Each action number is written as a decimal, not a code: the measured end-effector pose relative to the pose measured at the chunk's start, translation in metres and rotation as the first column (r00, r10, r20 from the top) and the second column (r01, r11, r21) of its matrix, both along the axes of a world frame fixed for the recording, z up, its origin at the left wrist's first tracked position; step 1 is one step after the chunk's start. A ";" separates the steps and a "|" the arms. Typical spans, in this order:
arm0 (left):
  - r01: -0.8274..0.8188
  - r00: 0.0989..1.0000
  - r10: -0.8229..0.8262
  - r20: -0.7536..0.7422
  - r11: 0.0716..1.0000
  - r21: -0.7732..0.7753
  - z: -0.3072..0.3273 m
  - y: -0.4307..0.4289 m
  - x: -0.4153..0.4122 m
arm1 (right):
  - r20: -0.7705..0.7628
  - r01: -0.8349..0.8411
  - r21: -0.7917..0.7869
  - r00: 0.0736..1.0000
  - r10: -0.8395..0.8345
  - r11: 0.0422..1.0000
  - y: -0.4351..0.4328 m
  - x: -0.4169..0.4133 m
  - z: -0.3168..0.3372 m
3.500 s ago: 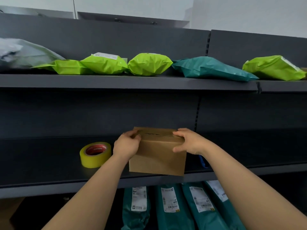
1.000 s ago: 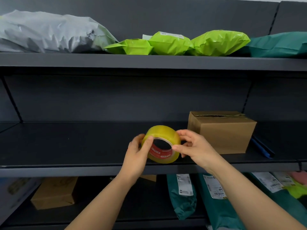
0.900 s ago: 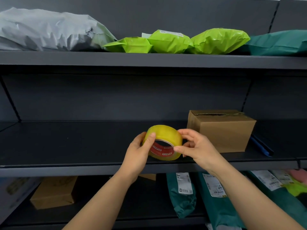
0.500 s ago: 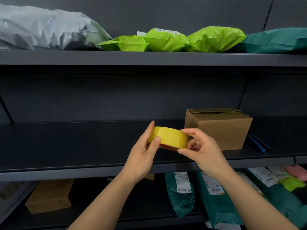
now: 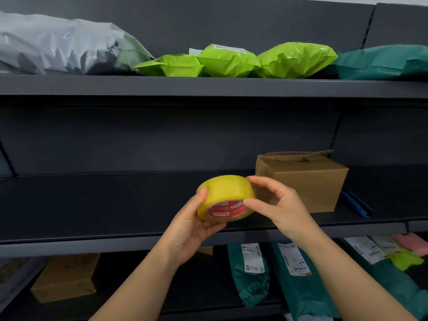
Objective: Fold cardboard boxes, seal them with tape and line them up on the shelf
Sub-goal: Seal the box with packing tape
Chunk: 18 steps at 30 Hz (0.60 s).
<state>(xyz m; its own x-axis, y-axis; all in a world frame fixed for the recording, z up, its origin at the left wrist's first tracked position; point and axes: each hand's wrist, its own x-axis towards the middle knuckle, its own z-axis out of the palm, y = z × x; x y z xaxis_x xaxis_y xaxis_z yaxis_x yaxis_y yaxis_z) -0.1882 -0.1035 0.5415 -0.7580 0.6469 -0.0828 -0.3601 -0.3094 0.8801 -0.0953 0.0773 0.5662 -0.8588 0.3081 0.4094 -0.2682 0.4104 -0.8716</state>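
**Hunting the tape end**

Right hand (image 5: 281, 206) fingertips pinch the tape roll's (image 5: 225, 196) edge; left hand (image 5: 193, 224) cups it from below-left. The unsealed cardboard box (image 5: 305, 179), flaps ajar, sits just right of the roll, behind the right hand, on the middle shelf (image 5: 92, 205).

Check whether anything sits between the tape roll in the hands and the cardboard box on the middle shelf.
Nothing visible does. The tape roll is held by the left hand and right hand just left of the cardboard box; only the right hand's fingers lie in between.
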 end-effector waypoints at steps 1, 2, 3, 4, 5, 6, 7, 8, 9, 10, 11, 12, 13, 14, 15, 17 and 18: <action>0.028 0.999 -0.029 0.035 0.999 0.044 0.001 -0.002 0.001 | 0.005 -0.067 -0.088 0.998 0.068 0.994 0.000 0.001 0.001; 0.051 0.997 -0.057 0.061 0.995 0.084 0.001 -0.004 0.001 | 0.001 -0.132 -0.173 0.991 0.134 0.976 0.000 0.002 0.000; 0.074 0.993 -0.085 0.084 0.989 0.126 0.001 -0.005 0.002 | -0.001 -0.177 -0.244 0.983 0.183 0.953 0.000 0.002 0.000; 0.091 0.988 -0.110 0.104 0.982 0.168 0.001 -0.005 0.002 | 0.003 -0.206 -0.293 0.976 0.217 0.933 0.000 0.002 -0.001; 0.107 0.982 -0.136 0.128 0.972 0.212 0.001 -0.005 0.002 | 0.011 -0.226 -0.323 0.970 0.242 0.919 0.000 0.002 -0.002; 0.120 0.976 -0.159 0.148 0.961 0.248 0.001 -0.004 0.004 | 0.019 -0.238 -0.338 0.966 0.259 0.911 -0.001 0.001 -0.003; 0.132 0.970 -0.181 0.163 0.953 0.272 0.002 -0.004 0.005 | 0.019 -0.246 -0.350 0.963 0.270 0.904 -0.001 0.001 -0.004; 0.140 0.966 -0.193 0.171 0.950 0.280 0.003 -0.003 0.006 | 0.010 -0.256 -0.361 0.960 0.278 0.897 -0.002 0.000 -0.004; 0.144 0.966 -0.195 0.168 0.951 0.272 0.005 -0.003 0.007 | -0.002 -0.260 -0.367 0.961 0.278 0.893 -0.002 0.001 -0.003; 0.143 0.971 -0.183 0.151 0.959 0.245 0.006 -0.004 0.007 | -0.010 -0.253 -0.356 0.964 0.267 0.900 -0.002 0.001 -0.003; 0.130 0.980 -0.156 0.121 0.971 0.202 0.007 -0.004 0.006 | -0.012 -0.238 -0.330 0.969 0.248 0.913 -0.003 0.002 -0.001; 0.107 0.989 -0.121 0.084 0.983 0.151 0.008 -0.005 0.004 | -0.009 -0.223 -0.297 0.973 0.231 0.929 -0.004 0.004 0.001; 0.080 0.995 -0.085 0.047 0.991 0.103 0.009 -0.005 0.004 | -0.002 -0.208 -0.265 0.977 0.215 0.942 -0.004 0.005 0.002; 0.055 0.998 -0.056 0.011 0.996 0.064 0.010 -0.006 0.004 | 0.005 -0.195 -0.237 0.979 0.202 0.952 -0.005 0.007 0.004; 0.036 0.999 -0.035 -0.021 0.999 0.036 0.011 -0.007 0.004 | 0.009 -0.186 -0.214 0.981 0.193 0.959 -0.006 0.008 0.005; 0.013 0.997 -0.014 -0.074 1.000 -0.004 0.014 -0.008 0.006 | 0.014 -0.172 -0.153 0.984 0.176 0.973 -0.009 0.010 0.009; 0.004 0.994 -0.007 -0.106 1.000 -0.030 0.016 -0.009 0.007 | 0.017 -0.159 -0.105 0.987 0.162 0.982 -0.010 0.010 0.010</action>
